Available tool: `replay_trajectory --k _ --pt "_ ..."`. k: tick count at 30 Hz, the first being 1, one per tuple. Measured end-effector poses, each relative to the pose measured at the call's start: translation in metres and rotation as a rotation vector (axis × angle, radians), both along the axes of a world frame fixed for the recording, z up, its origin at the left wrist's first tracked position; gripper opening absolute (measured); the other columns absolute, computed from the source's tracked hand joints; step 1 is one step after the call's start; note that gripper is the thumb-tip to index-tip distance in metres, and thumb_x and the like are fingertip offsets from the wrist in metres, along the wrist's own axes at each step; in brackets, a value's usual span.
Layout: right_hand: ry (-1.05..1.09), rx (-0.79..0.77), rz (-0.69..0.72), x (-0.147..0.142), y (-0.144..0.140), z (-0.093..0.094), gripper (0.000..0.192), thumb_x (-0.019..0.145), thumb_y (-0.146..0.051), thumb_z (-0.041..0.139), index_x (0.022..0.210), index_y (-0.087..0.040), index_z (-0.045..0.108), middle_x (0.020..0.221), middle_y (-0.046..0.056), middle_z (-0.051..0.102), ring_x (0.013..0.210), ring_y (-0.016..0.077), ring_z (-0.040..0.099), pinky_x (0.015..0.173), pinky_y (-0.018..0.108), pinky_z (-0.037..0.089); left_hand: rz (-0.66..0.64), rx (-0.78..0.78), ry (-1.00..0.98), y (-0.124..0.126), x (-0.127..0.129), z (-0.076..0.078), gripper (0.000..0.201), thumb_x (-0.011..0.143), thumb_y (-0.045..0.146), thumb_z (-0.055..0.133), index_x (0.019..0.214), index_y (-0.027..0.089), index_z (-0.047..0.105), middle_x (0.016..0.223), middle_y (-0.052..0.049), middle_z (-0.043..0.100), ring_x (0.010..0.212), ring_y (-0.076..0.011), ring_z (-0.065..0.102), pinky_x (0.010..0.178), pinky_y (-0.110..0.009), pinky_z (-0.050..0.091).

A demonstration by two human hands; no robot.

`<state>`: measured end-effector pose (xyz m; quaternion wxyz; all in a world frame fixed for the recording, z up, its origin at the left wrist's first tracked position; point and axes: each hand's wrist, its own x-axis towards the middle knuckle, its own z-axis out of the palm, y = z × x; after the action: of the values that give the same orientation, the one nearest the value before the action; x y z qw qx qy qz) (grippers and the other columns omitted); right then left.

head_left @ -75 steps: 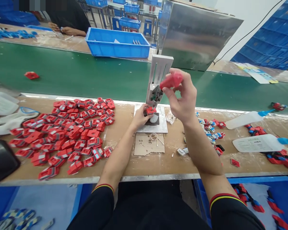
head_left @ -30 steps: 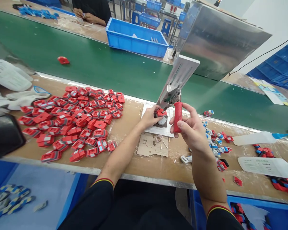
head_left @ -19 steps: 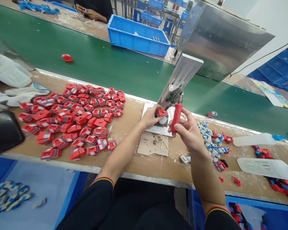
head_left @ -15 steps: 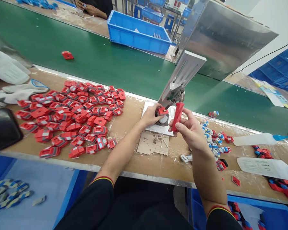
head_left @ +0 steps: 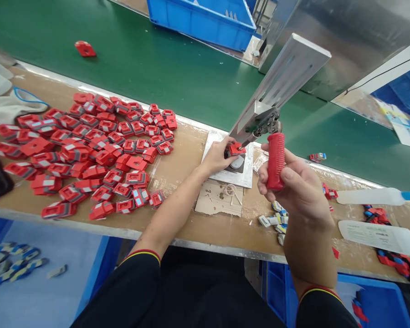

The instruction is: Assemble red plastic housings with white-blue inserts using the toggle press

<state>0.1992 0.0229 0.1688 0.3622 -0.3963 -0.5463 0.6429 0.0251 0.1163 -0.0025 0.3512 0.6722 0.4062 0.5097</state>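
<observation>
My left hand (head_left: 219, 157) is closed on a red plastic toy-car part (head_left: 237, 149), keeping it at the base of a metal hand press (head_left: 259, 116). Below that part a round pale disc (head_left: 237, 162) shows on the press's white base plate (head_left: 241, 178). My right hand (head_left: 297, 182) grips the red ribbed lever handle (head_left: 276, 161), which stands nearly upright. The press's plunger tip reaches the red part; whether it bears on it I cannot tell. On the left lies a spread of red and grey car parts (head_left: 102, 157).
A torn cardboard piece (head_left: 212, 200) carries a small round lid and cotton swabs. To the right are white car parts (head_left: 276, 221) and two squeeze bottles (head_left: 372, 197). Behind runs a green conveyor belt (head_left: 130, 68) with one red part (head_left: 85, 48). A blue crate (head_left: 198, 27) stands beyond.
The view has moved closer and lower over the bench. My right hand and the lever handle appear farther right and larger. My left hand stays on the red part at the press.
</observation>
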Motion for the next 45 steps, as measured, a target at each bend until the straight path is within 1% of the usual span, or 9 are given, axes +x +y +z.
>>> replay_trajectory --k 6,13,24,28,32,34,37,41,45 --pt "-0.015 0.014 0.013 0.002 0.001 0.000 0.066 0.082 -0.056 0.086 0.133 -0.024 0.059 0.079 -0.001 0.065 0.059 0.0123 0.060 0.041 0.023 0.043 0.025 -0.012 0.018 -0.001 0.000 0.002 0.041 0.084 0.016 0.079 0.119 0.022 0.057 0.112 -0.007 0.079 0.106 -0.0232 0.077 0.098 -0.040 0.060" --pt "-0.020 0.061 0.026 0.000 0.005 -0.026 0.061 0.084 -0.050 0.086 0.132 -0.025 0.058 0.079 -0.002 0.068 0.065 0.0136 0.068 0.049 0.024 0.050 0.012 0.007 0.025 -0.001 -0.001 0.004 0.040 0.084 0.017 0.079 0.118 0.022 0.057 0.110 -0.007 0.080 0.104 -0.0234 0.077 0.097 -0.040 0.060" --pt "-0.306 0.156 0.069 -0.002 0.009 -0.041 0.049 0.094 -0.061 0.071 0.121 -0.022 0.056 0.092 0.003 0.072 0.057 0.0104 0.068 0.044 0.024 0.045 0.033 0.007 0.023 -0.001 0.003 -0.005 0.038 0.086 0.022 0.079 0.118 0.024 0.058 0.108 -0.006 0.080 0.096 -0.0224 0.077 0.094 -0.040 0.060" --pt "-0.381 0.236 0.015 -0.008 0.020 -0.060 0.043 0.095 -0.059 0.070 0.115 -0.025 0.054 0.100 0.004 0.072 0.050 0.0094 0.061 0.046 0.029 0.047 0.057 0.009 0.041 0.001 0.004 -0.008 0.038 0.085 0.023 0.079 0.117 0.025 0.060 0.106 -0.006 0.080 0.094 -0.0217 0.077 0.091 -0.040 0.060" --pt "-0.452 0.370 -0.072 -0.012 0.034 -0.086 0.036 0.096 -0.055 0.068 0.113 -0.027 0.055 0.086 0.001 0.069 0.049 0.0139 0.057 0.054 0.037 0.050 0.055 0.002 0.037 0.004 0.002 -0.011 0.040 0.082 0.022 0.080 0.117 0.022 0.059 0.102 -0.006 0.080 0.092 -0.0202 0.077 0.085 -0.034 0.060" --pt "-0.428 0.391 -0.078 -0.015 0.038 -0.096 0.034 0.098 -0.053 0.064 0.117 -0.026 0.055 0.086 0.002 0.068 0.050 0.0155 0.059 0.057 0.038 0.050 0.050 -0.006 0.040 0.005 0.001 -0.010 0.041 0.083 0.021 0.079 0.118 0.021 0.059 0.104 -0.007 0.080 0.093 -0.0197 0.077 0.086 -0.033 0.060" --pt "-0.316 0.390 -0.119 -0.020 0.039 -0.104 0.036 0.096 -0.054 0.062 0.114 -0.025 0.053 0.098 0.004 0.069 0.055 0.0134 0.060 0.058 0.036 0.050 0.028 -0.005 0.059 0.003 0.000 -0.008 0.048 0.084 0.019 0.075 0.129 0.019 0.059 0.107 -0.008 0.080 0.095 -0.0194 0.077 0.089 -0.033 0.061" --pt "-0.192 0.359 -0.169 -0.024 0.033 -0.101 0.044 0.090 -0.061 0.067 0.107 -0.024 0.052 0.098 0.003 0.069 0.057 0.0092 0.055 0.055 0.030 0.046 0.051 0.012 0.068 0.000 0.002 -0.006 0.050 0.085 0.019 0.070 0.135 0.017 0.062 0.107 -0.007 0.080 0.097 -0.0191 0.076 0.093 -0.034 0.060" --pt "-0.112 0.277 -0.117 -0.021 0.017 -0.078 0.047 0.086 -0.064 0.073 0.101 -0.023 0.054 0.083 -0.001 0.069 0.054 0.0081 0.051 0.049 0.025 0.038 0.088 0.016 0.064 -0.002 0.006 -0.008 0.048 0.086 0.018 0.070 0.133 0.020 0.066 0.109 -0.006 0.081 0.100 -0.0208 0.077 0.097 -0.037 0.061"
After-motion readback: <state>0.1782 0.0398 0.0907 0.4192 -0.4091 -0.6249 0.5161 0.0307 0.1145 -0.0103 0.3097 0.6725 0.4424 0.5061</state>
